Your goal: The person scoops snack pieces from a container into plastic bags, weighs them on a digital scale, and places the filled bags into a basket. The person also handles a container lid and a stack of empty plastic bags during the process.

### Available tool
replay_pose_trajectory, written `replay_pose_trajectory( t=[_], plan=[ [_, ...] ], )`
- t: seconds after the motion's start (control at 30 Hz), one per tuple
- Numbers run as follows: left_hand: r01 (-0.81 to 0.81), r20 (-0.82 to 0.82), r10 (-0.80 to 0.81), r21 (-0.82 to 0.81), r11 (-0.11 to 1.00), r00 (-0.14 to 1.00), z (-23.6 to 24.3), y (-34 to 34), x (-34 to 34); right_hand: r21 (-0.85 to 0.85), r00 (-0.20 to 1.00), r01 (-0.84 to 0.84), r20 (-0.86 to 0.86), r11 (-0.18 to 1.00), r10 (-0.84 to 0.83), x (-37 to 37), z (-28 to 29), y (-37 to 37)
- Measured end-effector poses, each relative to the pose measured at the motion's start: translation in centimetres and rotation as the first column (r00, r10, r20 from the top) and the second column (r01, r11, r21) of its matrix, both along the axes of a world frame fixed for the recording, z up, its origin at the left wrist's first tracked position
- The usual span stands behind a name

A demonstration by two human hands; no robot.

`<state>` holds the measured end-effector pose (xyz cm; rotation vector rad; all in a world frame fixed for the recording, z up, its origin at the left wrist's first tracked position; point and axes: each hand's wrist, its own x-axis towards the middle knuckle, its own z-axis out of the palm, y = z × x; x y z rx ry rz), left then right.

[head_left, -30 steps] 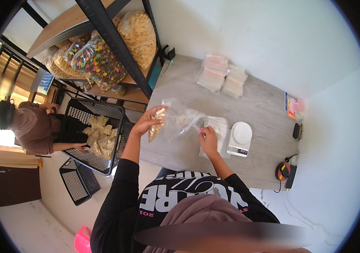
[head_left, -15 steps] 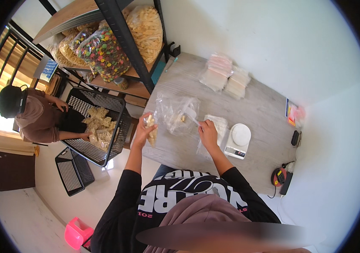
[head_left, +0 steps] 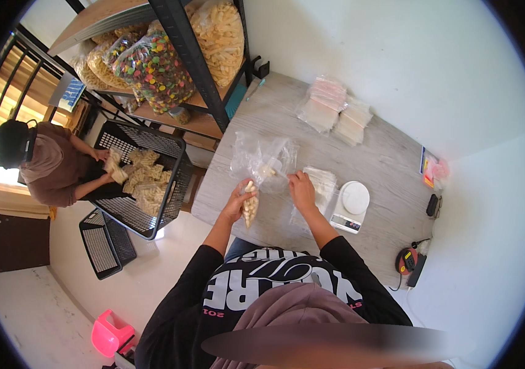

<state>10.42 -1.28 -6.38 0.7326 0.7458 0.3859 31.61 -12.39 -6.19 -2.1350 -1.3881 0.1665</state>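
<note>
On the grey wood-look table, my left hand is closed around a small clear bag partly filled with pale snack pieces; it hangs by the table's front edge. Just beyond lies a larger, crumpled clear bag with a few pale pieces inside. My right hand pinches the handle of a white spoon, whose bowl is in the larger bag and blurred by the plastic. Beside that hand are a stack of flat clear bags and a white kitchen scale with a round plate.
More packs of flat bags lie at the table's back. A shelf at left bears big bags of snacks. A co-worker handles filled packets over a black crate. A cable reel sits at right.
My left hand has moved right with the small bag, nearer the larger bag. The spoon has dipped lower into the larger bag. The co-worker has lifted a packet from the crate.
</note>
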Motion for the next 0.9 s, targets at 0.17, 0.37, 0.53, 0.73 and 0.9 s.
replay_pose_trajectory(
  t=[0.17, 0.37, 0.53, 0.73, 0.9],
  plan=[
    [-0.001, 0.008, 0.001, -0.029, 1.0, 1.0, 0.7, 1.9, 1.4, -0.016, 0.99, -0.014, -0.141, 1.0, 0.012, -1.2, -0.9, -0.7],
    [0.078, 0.063, -0.08, 0.033, 0.996, 0.995, 2.4, 2.8, 2.3, 0.024, 0.882, 0.037, -0.472, 0.999, -0.021, -2.3, -3.0, -0.5],
    [0.069, 0.018, -0.07, 0.089, 0.994, 0.997, 3.1, 3.8, 1.7, -0.187, 0.331, 0.086, -0.921, 0.979, -0.205, -1.2, -2.5, 0.0],
    [0.137, -0.044, -0.131, 0.186, 0.973, 0.99, 2.9, 5.4, -0.6, -0.174, 0.302, 0.14, -0.93, 0.975, -0.209, 0.8, -1.1, -1.5],
    [0.127, -0.095, -0.1, 0.352, 0.927, 0.99, 1.7, 5.0, -2.0, -0.112, 0.445, 0.137, -0.881, 0.984, -0.162, 2.5, -0.7, -3.1]
  ],
)
